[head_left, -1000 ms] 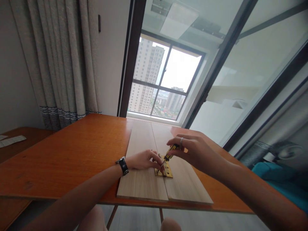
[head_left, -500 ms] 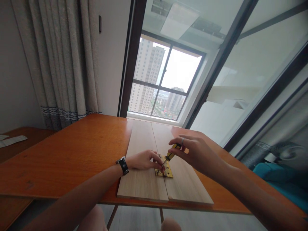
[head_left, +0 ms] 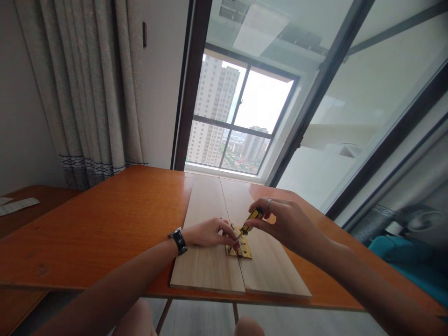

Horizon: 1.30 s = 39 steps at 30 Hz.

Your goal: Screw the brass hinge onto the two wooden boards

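The brass-coloured hinge point(head_left: 247, 252) lies across the seam between two pale wooden boards, the left board point(head_left: 206, 270) and the right board point(head_left: 273, 270), with holes visible in its right-hand leaf. Your left hand point(head_left: 212, 232) rests over the left board, its fingers bent and thumb and fingertips brought together at the hinge, around the tip of the screwdriver; whether they pinch a screw cannot be determined. Your right hand point(head_left: 271, 215) grips the yellow-and-black handle of the screwdriver point(head_left: 252, 218) between thumb and fingers; the tool is tilted, its shaft pointing down toward your left fingertips. A ring point(head_left: 269, 204) is noted on your right hand, a black-strapped watch point(head_left: 179, 241) on your left wrist. Both boards lie side by side on the orange-brown table point(head_left: 105, 228). Beyond the table's far edge stands a dark-framed window point(head_left: 241, 116); a grey curtain point(head_left: 94, 84) hangs to its left.
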### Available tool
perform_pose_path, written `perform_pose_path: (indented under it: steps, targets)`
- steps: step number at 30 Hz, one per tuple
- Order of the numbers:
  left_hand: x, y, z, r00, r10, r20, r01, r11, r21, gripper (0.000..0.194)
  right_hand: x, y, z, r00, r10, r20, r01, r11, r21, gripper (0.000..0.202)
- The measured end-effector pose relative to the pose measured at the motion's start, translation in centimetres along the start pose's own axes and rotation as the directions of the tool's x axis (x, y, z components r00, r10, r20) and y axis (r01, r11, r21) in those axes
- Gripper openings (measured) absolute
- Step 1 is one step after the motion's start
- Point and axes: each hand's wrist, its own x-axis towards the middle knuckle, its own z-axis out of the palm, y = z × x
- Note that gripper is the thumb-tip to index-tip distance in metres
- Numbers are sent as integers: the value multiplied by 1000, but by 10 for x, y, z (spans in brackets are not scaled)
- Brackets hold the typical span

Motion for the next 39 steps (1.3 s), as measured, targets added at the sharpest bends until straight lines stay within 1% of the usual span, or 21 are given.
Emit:
perform_pose_path:
  steps: [2, 4, 6, 8, 10, 12, 14, 15, 16, 17, 19, 21, 22, 24, 26, 28, 31, 33, 35, 37, 39]
  targets:
    - [0, -1, 0, 1000, -5, 6, 5, 1000, 6, 20, -2, -1, 0, 1000, -5, 9, 5, 1000, 25, 19]
    - [0, -1, 0, 1000, 1, -1, 0, 1000, 7, 21, -4, -2, -2, 998, -40, 43, 36, 996, 84, 26]
    - [1, -2, 1, 1000, 12, -9, -12, 1000, 4, 20, -6, -3, -5, 992, -85, 96, 69, 985, 161, 32]
    - [1, -2, 2, 1000, 16, -10, -16, 1000, -4, 21, -7, -4, -7, 983, -99, 156, 62, 972, 226, 33]
    - [1, -1, 2, 1000, 15, -2, -15, 1000, -12, 22, -5, -5, -5, 980, -45, 196, -3, 971, 241, 28]
    - [1, 0, 1, 1000, 17, 14, -17, 1000, -18, 23, -2, -6, -1, 975, 74, 210, -117, 973, 200, 19]
    - [1, 1, 1, 999, 17, 43, -16, 1000, -12, 23, 0, -7, 5, 966, 178, 189, -205, 969, 134, 15]
    - [1, 1, 0, 999, 12, 49, -11, 1000, -9, 23, 1, -7, 7, 966, 198, 166, -216, 971, 99, 16]
    - [1, 1, 0, 999, 6, 42, -6, 1000, -8, 24, 1, -7, 9, 972, 188, 138, -198, 978, 67, 19]
    - [1, 0, 0, 999, 4, 33, -4, 1000, -12, 25, 0, -7, 9, 982, 151, 112, -156, 987, 43, 23]
    - [1, 0, 1, 1000, 10, 18, -10, 999, -33, 26, -3, -6, 7, 995, 34, 89, -38, 998, 43, 34]
    - [1, -1, 2, 1000, 19, 25, -18, 999, -52, 25, -7, -6, 0, 990, -73, 119, 58, 991, 120, 42]
    - [2, -1, 2, 999, 21, 35, -19, 998, -57, 24, -8, -5, -3, 986, -102, 135, 78, 983, 168, 42]
    - [2, -1, 2, 999, 19, 43, -16, 998, -63, 23, -9, -4, -8, 983, -96, 158, 56, 969, 239, 36]
    - [2, -1, 2, 998, 25, 50, -21, 997, -69, 24, -8, -4, -9, 986, -33, 164, -10, 967, 255, 24]
    - [2, 0, 2, 997, 38, 63, -34, 997, -67, 25, -7, -4, -8, 987, 36, 159, -72, 971, 230, 14]
    - [2, 2, 1, 997, 40, 63, -37, 998, -54, 26, -7, -7, -4, 988, 96, 120, -115, 979, 169, 13]
    - [1, 3, 1, 999, 25, 48, -23, 999, -49, 26, -9, -8, -3, 993, 71, 90, -84, 984, 156, 22]
    - [1, 3, 2, 999, 17, 44, -14, 998, -54, 27, -11, -8, -4, 998, 3, 69, -16, 984, 179, 33]
    - [0, 4, 2, 999, 19, 45, -16, 998, -60, 27, -13, -7, -5, 996, -58, 63, 43, 974, 222, 31]
    - [0, 5, 3, 999, 20, 36, -18, 998, -60, 26, -12, -5, -7, 995, -76, 66, 57, 965, 256, 22]
